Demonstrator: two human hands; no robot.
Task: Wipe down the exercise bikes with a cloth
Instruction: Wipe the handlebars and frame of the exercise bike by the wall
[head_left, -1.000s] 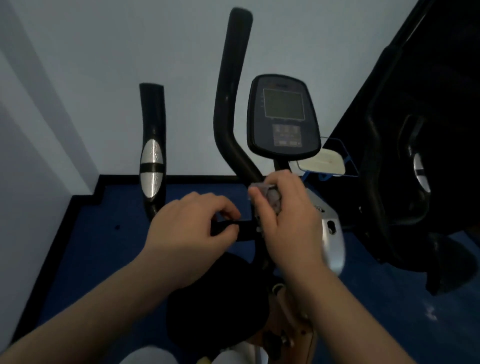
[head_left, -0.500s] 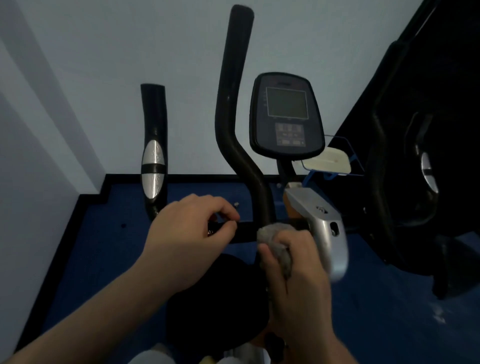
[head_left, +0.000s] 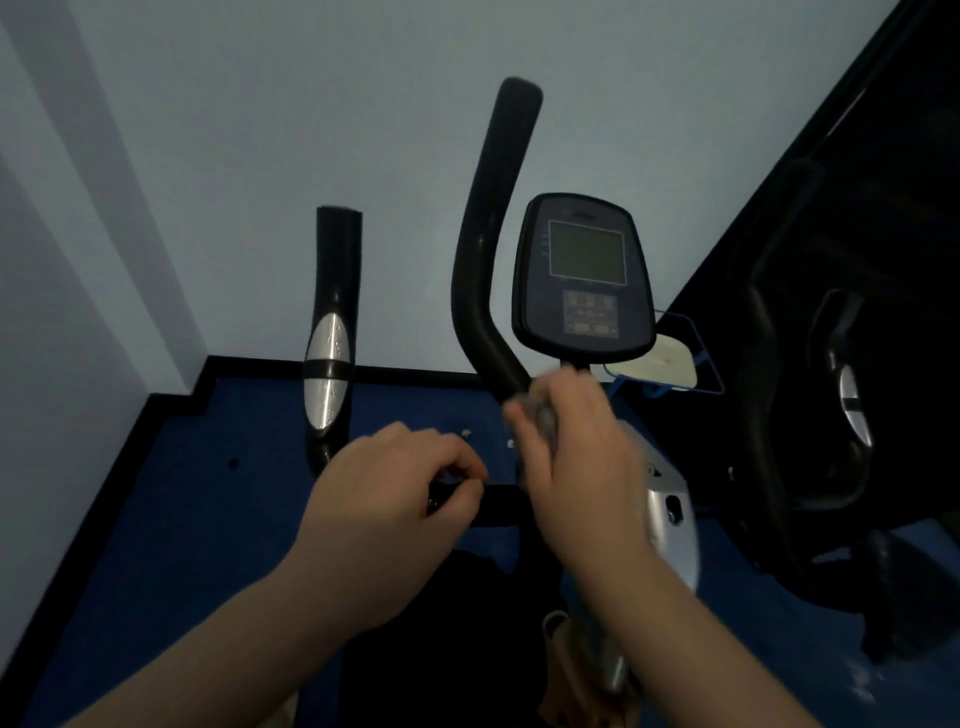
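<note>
The cloth (head_left: 537, 410) is a small grey rag, soft and light, and it should bunch and mould to round tubing easily; it is best held as a wad in the palm so that a pad of fabric faces the metal. It sits inside the right hand (head_left: 576, 457), whose grip is closed around it, only a blurred scrap showing between thumb and fingers, pressed at the base of the right handlebar (head_left: 491, 260) just below the console (head_left: 584, 278) of the exercise bike. The left hand (head_left: 387, 512) has its grip curled shut on the black crossbar (head_left: 498, 506), apparently steadying the frame, beside the left handlebar (head_left: 332, 338). The bike itself looks heavy and stiff, unlikely to shift under wiping pressure. A second dark machine (head_left: 831, 364) stands to the right on the blue floor (head_left: 208, 493).
</note>
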